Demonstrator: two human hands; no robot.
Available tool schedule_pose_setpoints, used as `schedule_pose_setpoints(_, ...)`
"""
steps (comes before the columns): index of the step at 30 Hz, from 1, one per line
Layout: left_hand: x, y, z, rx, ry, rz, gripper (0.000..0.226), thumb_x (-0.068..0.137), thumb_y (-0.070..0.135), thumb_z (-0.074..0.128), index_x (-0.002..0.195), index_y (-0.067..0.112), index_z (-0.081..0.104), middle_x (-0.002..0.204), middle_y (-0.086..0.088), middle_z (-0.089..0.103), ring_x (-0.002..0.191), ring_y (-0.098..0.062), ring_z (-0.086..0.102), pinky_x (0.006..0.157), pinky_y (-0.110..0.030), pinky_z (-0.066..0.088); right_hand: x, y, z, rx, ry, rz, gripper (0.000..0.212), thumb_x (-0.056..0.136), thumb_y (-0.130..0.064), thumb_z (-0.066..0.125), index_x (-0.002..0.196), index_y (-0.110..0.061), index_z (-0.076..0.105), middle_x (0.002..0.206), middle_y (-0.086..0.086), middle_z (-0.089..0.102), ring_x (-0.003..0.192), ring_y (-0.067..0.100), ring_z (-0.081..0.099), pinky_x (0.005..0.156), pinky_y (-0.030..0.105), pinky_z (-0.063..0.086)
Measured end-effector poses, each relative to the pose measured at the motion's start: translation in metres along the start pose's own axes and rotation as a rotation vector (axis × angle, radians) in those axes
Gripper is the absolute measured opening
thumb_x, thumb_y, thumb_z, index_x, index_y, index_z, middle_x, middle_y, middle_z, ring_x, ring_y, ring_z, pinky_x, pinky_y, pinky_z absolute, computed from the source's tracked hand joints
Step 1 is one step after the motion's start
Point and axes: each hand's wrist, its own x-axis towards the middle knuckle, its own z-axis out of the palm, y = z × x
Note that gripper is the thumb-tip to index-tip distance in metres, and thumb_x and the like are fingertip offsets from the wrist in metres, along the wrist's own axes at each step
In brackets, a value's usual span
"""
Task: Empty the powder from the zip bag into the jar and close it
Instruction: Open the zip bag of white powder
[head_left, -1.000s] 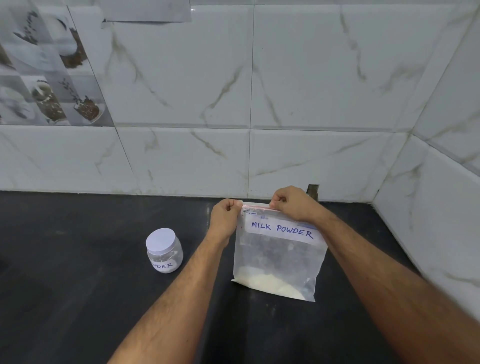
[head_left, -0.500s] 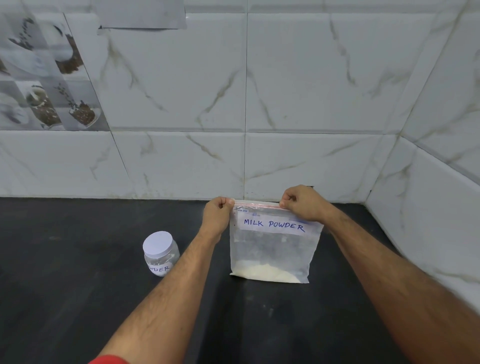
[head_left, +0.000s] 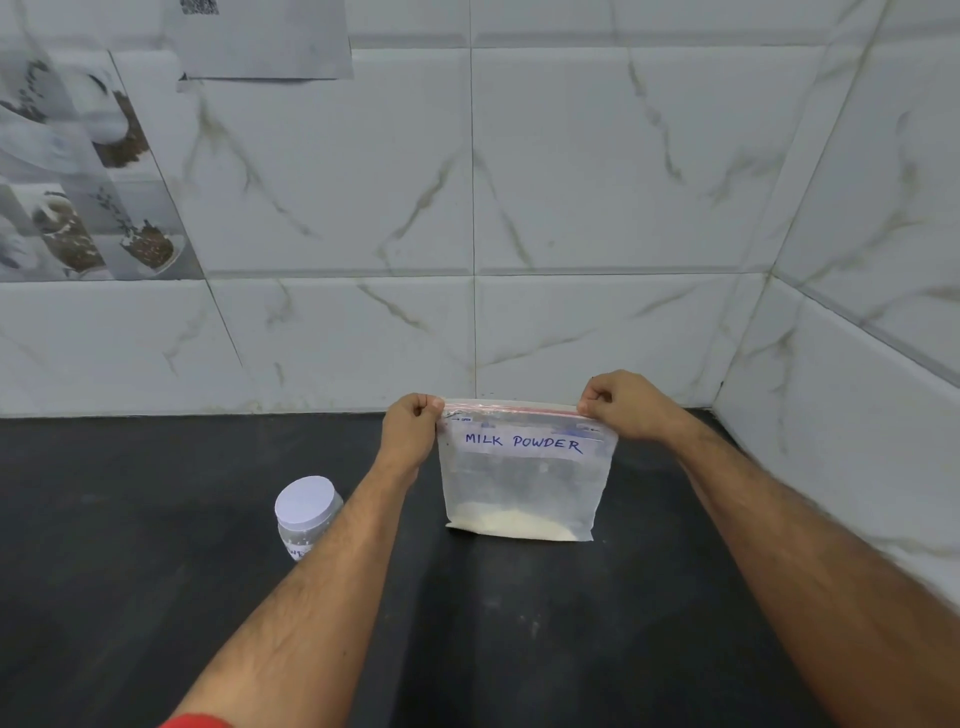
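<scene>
A clear zip bag (head_left: 522, 488) labelled "MILK POWDER" stands upright on the black counter, with white powder settled along its bottom. My left hand (head_left: 410, 431) pinches the bag's top left corner at the red zip strip. My right hand (head_left: 626, 405) pinches the top right end of the same strip. A small clear jar (head_left: 306, 514) with a white lid on it stands to the left of the bag, partly hidden behind my left forearm.
The black counter (head_left: 130, 519) runs back to a white marble-tiled wall (head_left: 571, 182), which turns a corner on the right. A sheet of paper (head_left: 260, 41) hangs on the wall at upper left.
My right hand has slid along the zip strip from near the middle to the bag's right end. The left hand stays at the left corner.
</scene>
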Motion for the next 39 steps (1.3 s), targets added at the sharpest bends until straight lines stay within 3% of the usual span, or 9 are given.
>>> schedule_pose_setpoints(8,0.008,0.003,-0.01,0.015,0.016,0.016,0.021,0.1,0.016,0.054,0.081,0.012,0.063,0.081,-0.005,0.065,0.079,-0.018,0.06,0.077,-0.028,0.051,-0.006,0.007,-0.008,-0.007,0.026,-0.009,0.015,0.092,-0.019,0.064,0.078,-0.014,0.066,0.072,-0.013,0.06,0.068,0.004,0.053,0.059,0.018,0.036)
schedule_pose_setpoints(13,0.009,0.005,-0.01,0.026,0.05,0.024,0.017,0.099,0.017,0.055,0.086,0.01,0.064,0.085,-0.004,0.067,0.081,-0.017,0.059,0.073,-0.026,0.049,-0.007,0.005,-0.009,0.034,0.051,-0.001,0.019,0.091,-0.016,0.064,0.072,-0.015,0.063,0.073,-0.008,0.063,0.066,0.007,0.054,0.063,0.024,0.042)
schedule_pose_setpoints(19,0.004,0.011,-0.01,0.066,0.228,-0.018,0.019,0.095,0.035,0.061,0.097,0.016,0.065,0.095,0.004,0.065,0.092,-0.016,0.059,0.078,-0.03,0.045,-0.01,-0.012,-0.004,0.152,0.201,-0.014,0.017,0.09,-0.009,0.06,0.075,-0.013,0.066,0.061,-0.013,0.058,0.06,0.005,0.054,0.063,0.024,0.041)
schedule_pose_setpoints(23,-0.009,0.013,0.0,0.04,0.123,-0.085,0.049,0.091,0.056,0.059,0.064,0.015,0.055,0.062,0.002,0.052,0.057,-0.017,0.044,0.061,-0.03,0.039,-0.016,-0.016,0.009,0.229,0.278,-0.051,0.016,0.091,-0.007,0.06,0.076,-0.012,0.065,0.063,-0.014,0.058,0.061,0.004,0.054,0.064,0.023,0.041)
schedule_pose_setpoints(26,-0.024,0.024,0.016,0.061,-0.026,-0.124,0.063,0.09,0.065,0.053,0.072,0.006,0.068,0.06,0.0,0.056,0.047,-0.013,0.039,0.047,-0.024,0.033,-0.02,-0.024,0.015,0.229,0.3,-0.116,0.013,0.091,-0.009,0.062,0.078,-0.012,0.066,0.068,-0.015,0.06,0.063,0.001,0.053,0.064,0.02,0.04)
schedule_pose_setpoints(29,-0.033,0.041,0.03,-0.014,-0.156,-0.208,0.057,0.094,0.061,0.049,0.072,0.012,0.065,0.056,0.004,0.055,0.045,-0.009,0.036,0.038,-0.019,0.025,-0.022,-0.03,0.019,0.226,0.295,-0.158,0.01,0.09,-0.011,0.063,0.081,-0.01,0.068,0.07,-0.015,0.059,0.062,0.0,0.053,0.062,0.016,0.038)
schedule_pose_setpoints(33,-0.033,0.047,0.033,-0.106,-0.198,-0.265,0.039,0.098,0.035,0.054,0.065,0.015,0.055,0.058,0.003,0.049,0.041,-0.007,0.031,0.036,-0.018,0.018,-0.028,-0.03,0.022,0.243,0.294,-0.161,0.01,0.089,-0.01,0.066,0.08,-0.01,0.069,0.065,-0.016,0.057,0.061,-0.004,0.054,0.061,0.017,0.037)
schedule_pose_setpoints(36,-0.034,0.046,0.032,-0.092,-0.248,-0.229,0.033,0.098,0.025,0.052,0.066,0.015,0.053,0.059,0.003,0.051,0.042,-0.007,0.031,0.036,-0.018,0.017,-0.03,-0.026,0.021,0.287,0.295,-0.098,0.008,0.086,-0.015,0.068,0.078,-0.014,0.07,0.069,-0.013,0.065,0.065,-0.004,0.057,0.064,0.018,0.041)
schedule_pose_setpoints(39,-0.036,0.047,0.034,0.007,-0.25,-0.138,0.028,0.094,0.019,0.051,0.067,0.013,0.051,0.062,0.001,0.052,0.045,-0.009,0.034,0.038,-0.019,0.019,-0.029,-0.026,0.013,0.228,0.233,-0.004,0.016,0.082,-0.033,0.072,0.074,-0.02,0.068,0.069,-0.009,0.066,0.066,0.005,0.058,0.064,0.026,0.046)
